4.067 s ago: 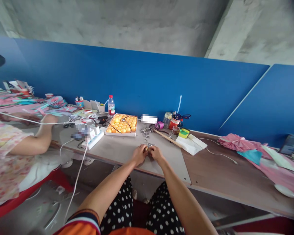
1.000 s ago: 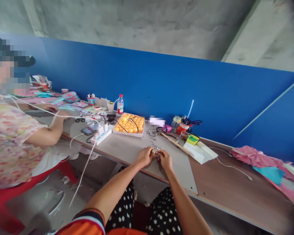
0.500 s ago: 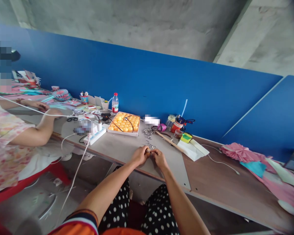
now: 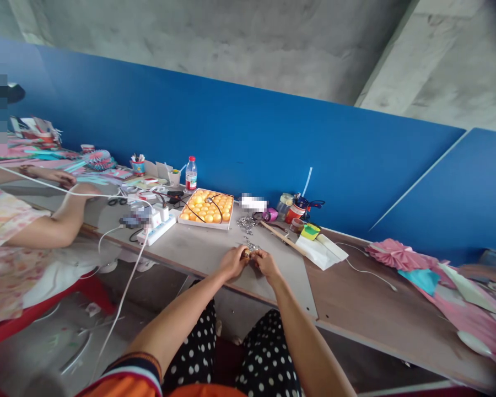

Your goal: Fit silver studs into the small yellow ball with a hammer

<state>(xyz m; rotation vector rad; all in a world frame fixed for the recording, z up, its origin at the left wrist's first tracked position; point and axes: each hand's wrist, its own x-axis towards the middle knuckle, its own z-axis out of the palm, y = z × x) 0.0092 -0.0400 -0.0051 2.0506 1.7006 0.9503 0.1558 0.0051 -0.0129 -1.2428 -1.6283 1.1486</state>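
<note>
My left hand [image 4: 233, 262] is closed around a small round gold-coloured piece [image 4: 246, 253] just above the front of the table. Close against it, the fingertips of my right hand [image 4: 267, 263] are pinched together; whatever they grip is too small to make out. Just beyond my fingers lies a scatter of small silvery metal parts [image 4: 253, 245], with a larger heap [image 4: 247, 223] behind it. A shallow white box [image 4: 205, 225] of shiny yellow-orange balls [image 4: 206, 206] stands to the left, with a dark cord lying across the balls.
A wooden stick [image 4: 283, 237] and white paper [image 4: 324, 252] lie right of the metal parts. Behind them stands a red tool cup [image 4: 295, 214]. A power strip [image 4: 159, 227] with trailing cables and a co-worker's arm [image 4: 53, 226] are leftward. Pink folded paper [image 4: 397, 256] lies rightward.
The view has turned slightly right. My hands stay together at the same spot, and the gold-coloured piece shows a little more. Another person's arm has appeared at the far right edge.
</note>
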